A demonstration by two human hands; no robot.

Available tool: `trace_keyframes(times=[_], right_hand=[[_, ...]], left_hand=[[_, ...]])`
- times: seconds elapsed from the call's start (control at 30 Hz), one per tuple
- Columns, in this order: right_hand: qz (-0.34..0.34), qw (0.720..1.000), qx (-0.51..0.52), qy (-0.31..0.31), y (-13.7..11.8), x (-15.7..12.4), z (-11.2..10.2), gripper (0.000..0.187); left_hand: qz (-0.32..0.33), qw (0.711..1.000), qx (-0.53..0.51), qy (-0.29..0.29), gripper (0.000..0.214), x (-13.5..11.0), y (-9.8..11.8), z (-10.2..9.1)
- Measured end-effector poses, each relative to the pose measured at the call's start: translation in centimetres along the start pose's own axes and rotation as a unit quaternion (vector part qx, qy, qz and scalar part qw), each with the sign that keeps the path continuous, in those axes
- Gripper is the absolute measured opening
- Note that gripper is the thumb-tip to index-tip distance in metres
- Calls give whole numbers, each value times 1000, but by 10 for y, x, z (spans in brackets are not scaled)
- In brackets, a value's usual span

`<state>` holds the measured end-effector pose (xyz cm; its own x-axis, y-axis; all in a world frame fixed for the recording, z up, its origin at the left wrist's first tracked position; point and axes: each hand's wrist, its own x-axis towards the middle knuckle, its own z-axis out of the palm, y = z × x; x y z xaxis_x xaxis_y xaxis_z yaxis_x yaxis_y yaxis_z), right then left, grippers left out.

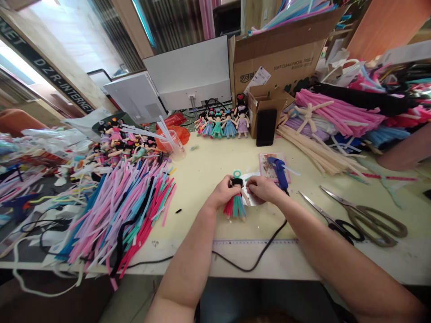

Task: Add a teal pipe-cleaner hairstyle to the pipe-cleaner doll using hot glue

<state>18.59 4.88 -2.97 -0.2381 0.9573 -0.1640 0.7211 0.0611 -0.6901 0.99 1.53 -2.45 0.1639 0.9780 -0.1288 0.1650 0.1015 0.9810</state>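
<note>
A small pipe-cleaner doll (237,204) with black hair, a green ring on top and a red, teal and blue skirt is in my left hand (222,192), whose fingers close round its head and upper body. My right hand (263,188) is just right of the doll, over a white sheet (251,200). Its thumb and fingertips are pinched together; whatever may be between them is too small to make out. Behind this hand a blue glue gun (280,174) lies on a pink patterned card (264,163).
Two pairs of scissors (365,220) lie on the right. Bundles of coloured pipe cleaners (117,211) cover the left. Finished dolls (218,125) stand at the back by a black phone (265,128) and cardboard box (279,58). A black cord (249,270) crosses the front edge.
</note>
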Motion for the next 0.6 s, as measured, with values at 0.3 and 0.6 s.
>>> trace_keyframes(times=[0.3, 0.6], right_hand=[[37, 996, 78, -10, 0, 1, 3, 6], [67, 976, 207, -20, 3, 1, 5, 15]], left_hand=[[-13, 998, -54, 0, 34, 0, 2, -12], [-10, 998, -48, -47, 35, -4, 7, -6]])
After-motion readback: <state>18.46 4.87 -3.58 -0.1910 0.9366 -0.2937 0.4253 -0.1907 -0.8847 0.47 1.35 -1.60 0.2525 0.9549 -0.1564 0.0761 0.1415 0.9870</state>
